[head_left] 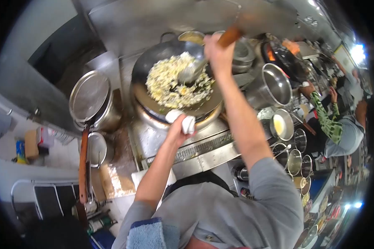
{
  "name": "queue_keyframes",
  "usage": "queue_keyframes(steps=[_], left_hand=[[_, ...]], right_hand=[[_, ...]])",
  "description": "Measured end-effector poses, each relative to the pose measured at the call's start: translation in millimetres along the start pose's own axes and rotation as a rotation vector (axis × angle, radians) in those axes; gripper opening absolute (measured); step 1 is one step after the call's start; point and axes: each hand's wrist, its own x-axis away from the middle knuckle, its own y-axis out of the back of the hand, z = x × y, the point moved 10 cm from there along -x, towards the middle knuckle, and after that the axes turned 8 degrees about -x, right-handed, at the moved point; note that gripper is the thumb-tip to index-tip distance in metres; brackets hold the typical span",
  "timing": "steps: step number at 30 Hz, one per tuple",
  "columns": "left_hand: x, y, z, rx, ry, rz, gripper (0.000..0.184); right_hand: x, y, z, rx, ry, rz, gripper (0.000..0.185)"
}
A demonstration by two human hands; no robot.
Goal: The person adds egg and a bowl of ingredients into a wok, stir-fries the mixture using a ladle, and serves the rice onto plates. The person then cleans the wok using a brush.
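Right hand (220, 54) has a closed grip on the wooden handle of a ladle (190, 74), its bowl down in some egg fried rice (166, 81). That's all sitting in a big black wok (142, 68) on the steel stove (143, 143), set in from its front edge. Left hand (178, 132) is clamped on a folded white cloth (182, 120) at the wok's near rim. Past the stove's left edge, a long-handled strainer (88, 93) tops a steel pot (108, 113). Carton (61, 135) print's too tiny to read, sorry.
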Motion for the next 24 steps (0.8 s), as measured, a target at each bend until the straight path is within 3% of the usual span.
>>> queue_keyframes(steps=[3,5,6,7,9,10,12,13,16,18,19,21,23,24], left_hand=[[10,-4,-9,-0.051,0.003,-0.049,0.025],[13,-7,-10,0.015,-0.031,-0.069,0.024],[12,-5,-9,0.044,-0.02,-0.084,0.023],[12,-4,-6,0.075,-0.007,-0.096,0.021],[15,-8,-11,0.089,0.038,-0.088,0.019],[20,-9,-7,0.092,0.069,-0.083,0.019],[-6,-3,-20,0.129,-0.102,-0.145,0.015],[-12,1,-20,0.144,-0.177,-0.183,0.013],[36,-31,15,0.269,-0.239,-0.282,0.013],[111,-62,46,0.284,-0.159,-0.428,0.02],[130,-78,47,0.264,-0.191,-0.347,0.022],[108,-62,51,0.392,-0.118,-0.484,0.017],[35,-49,13,0.253,-0.227,-0.042,0.014],[24,-44,15,0.231,-0.249,-0.16,0.015]], right_hand=[[-46,-13,50,-0.18,-0.019,-0.073,0.03],[-48,-6,31,-0.345,-0.014,-0.082,0.03],[-37,-1,-2,-0.177,0.001,-0.195,0.028],[-32,-9,-40,-0.351,-0.188,-0.198,0.026],[-47,-40,-46,-0.408,-0.325,-0.066,0.024],[-40,-42,-33,-0.421,-0.386,-0.037,0.025],[-19,-48,17,-0.466,-0.462,0.052,0.026],[4,-35,45,-0.366,-0.345,-0.003,0.025],[-18,-21,-8,-0.258,-0.334,-0.193,0.025],[-72,-18,-6,-0.369,-0.367,-0.012,0.025],[-88,-21,12,-0.421,-0.405,0.036,0.025],[-56,-9,59,-0.413,-0.412,0.143,0.022],[4,8,80,-0.091,-0.209,0.104,0.023],[15,1,53,-0.036,-0.209,0.07,0.023]])
